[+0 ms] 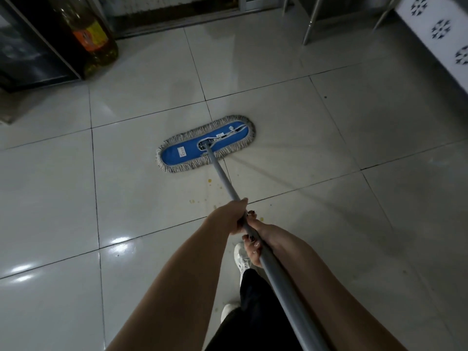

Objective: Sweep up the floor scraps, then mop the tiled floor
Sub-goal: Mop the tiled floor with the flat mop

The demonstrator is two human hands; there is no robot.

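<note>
The mopping step is in hand; the left hand (231,216) and right hand (255,243) both wrap the handle (222,177); next, I judge, the mop (205,144) must be pulled back over the yellow crumbs (209,181).

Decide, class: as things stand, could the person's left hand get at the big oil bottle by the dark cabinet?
Probably not. The left hand is wrapped around the mop pole, and the bottle stands far off across several tiles, beyond the mop head. Nothing blocks the way; they would have to step closer and release their grip.
</note>
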